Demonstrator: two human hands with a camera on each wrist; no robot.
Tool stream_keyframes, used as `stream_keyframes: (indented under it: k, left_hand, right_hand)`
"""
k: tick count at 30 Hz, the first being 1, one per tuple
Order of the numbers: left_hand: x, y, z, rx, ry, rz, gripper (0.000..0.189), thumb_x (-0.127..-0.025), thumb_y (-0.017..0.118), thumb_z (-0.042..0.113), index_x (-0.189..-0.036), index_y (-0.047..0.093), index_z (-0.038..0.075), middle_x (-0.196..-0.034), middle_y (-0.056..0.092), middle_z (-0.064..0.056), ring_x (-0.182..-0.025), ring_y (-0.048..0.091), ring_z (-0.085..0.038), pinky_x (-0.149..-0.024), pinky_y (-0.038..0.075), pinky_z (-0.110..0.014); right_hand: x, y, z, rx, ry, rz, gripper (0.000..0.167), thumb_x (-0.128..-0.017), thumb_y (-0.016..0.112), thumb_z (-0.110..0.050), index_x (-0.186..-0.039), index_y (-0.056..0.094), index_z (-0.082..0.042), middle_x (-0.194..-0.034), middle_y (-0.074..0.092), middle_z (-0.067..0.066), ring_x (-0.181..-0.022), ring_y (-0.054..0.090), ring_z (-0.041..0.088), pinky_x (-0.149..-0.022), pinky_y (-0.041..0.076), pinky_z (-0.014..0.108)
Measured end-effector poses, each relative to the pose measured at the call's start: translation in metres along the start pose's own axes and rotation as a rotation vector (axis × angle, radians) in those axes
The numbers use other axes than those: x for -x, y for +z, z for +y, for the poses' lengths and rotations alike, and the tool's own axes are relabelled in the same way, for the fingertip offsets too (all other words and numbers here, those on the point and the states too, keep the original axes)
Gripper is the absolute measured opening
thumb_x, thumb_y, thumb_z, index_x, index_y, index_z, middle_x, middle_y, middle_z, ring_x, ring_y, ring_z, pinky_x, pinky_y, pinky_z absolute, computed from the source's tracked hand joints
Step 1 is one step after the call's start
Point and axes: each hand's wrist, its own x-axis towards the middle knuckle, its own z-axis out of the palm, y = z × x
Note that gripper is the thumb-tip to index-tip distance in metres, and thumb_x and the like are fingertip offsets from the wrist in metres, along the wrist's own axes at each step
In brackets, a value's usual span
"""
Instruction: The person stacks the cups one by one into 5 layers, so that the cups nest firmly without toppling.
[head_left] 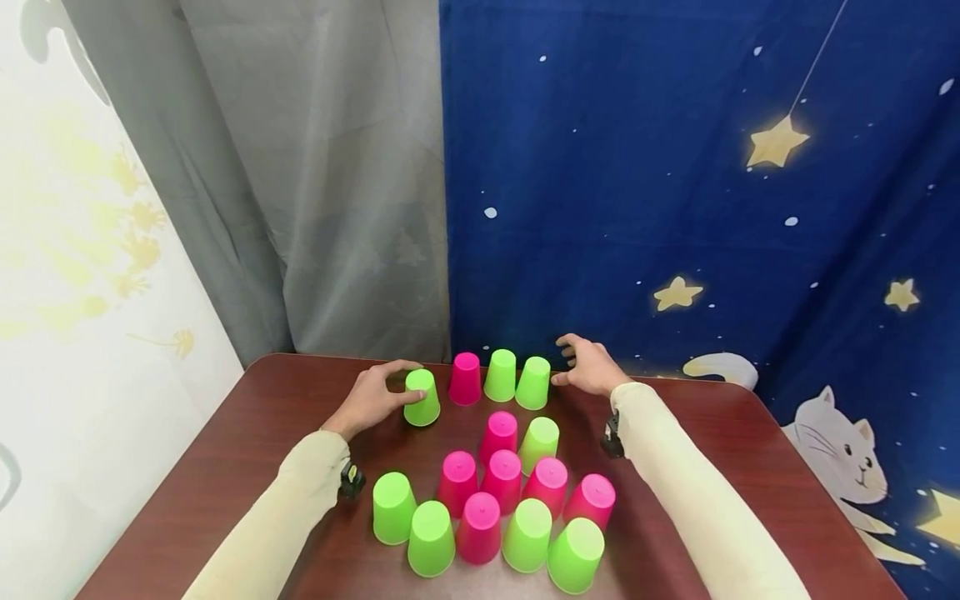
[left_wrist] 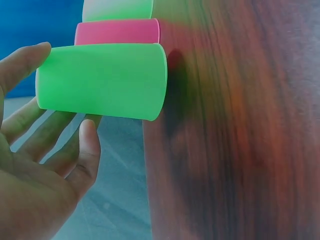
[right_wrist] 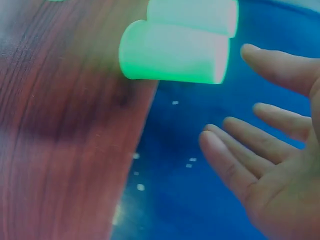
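At the back left of the table, my left hand (head_left: 372, 398) holds a green cup (head_left: 422, 400), its thumb on the near side and fingers reaching behind. The cup is upside down, wide rim toward the table; the left wrist view shows its side (left_wrist: 100, 80) with the thumb at the narrow end. To its right stand a pink cup (head_left: 465, 379) and two green cups, all inverted. My right hand (head_left: 590, 367) is just right of the rightmost green cup (head_left: 533, 383), fingers spread and holding nothing. In the right wrist view, a gap separates its fingertips from that cup (right_wrist: 175, 55).
Nearer the front, several pink cups (head_left: 501, 479) and green cups (head_left: 527, 533) stand inverted in a cluster on the reddish-brown table (head_left: 247, 442). A grey curtain (head_left: 360, 208) and a blue star-patterned curtain (head_left: 600, 183) hang right behind the table's back edge.
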Motion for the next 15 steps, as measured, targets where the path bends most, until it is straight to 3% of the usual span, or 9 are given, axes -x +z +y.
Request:
stream_keyframes:
  k: [8,15]
  left_hand:
    - [-0.023,0.006,-0.005,-0.056,-0.023,0.025,0.050,-0.089,0.076,0.034,-0.133,0.063,0.015,-0.129,0.067,-0.015,-0.121,0.060,-0.035,-0.101,0.051,-0.051]
    - [-0.033,0.009,-0.003,-0.042,-0.059,-0.001,0.052,-0.089,0.075,0.032,-0.135,0.061,0.011,-0.125,0.068,-0.016,-0.113,0.066,-0.032,-0.092,0.057,-0.043]
  right_hand:
    - [0.057,-0.025,-0.014,0.038,-0.135,-0.146,0.048,-0.084,0.081,-0.021,-0.125,0.063,-0.004,-0.118,0.070,0.018,-0.105,0.071,0.031,-0.090,0.060,0.043]
    - [0.117,-0.016,-0.007,0.053,-0.221,-0.186,0.049,-0.080,0.084,-0.028,-0.121,0.065,-0.009,-0.115,0.073,0.007,-0.107,0.070,0.030,-0.091,0.058,0.047]
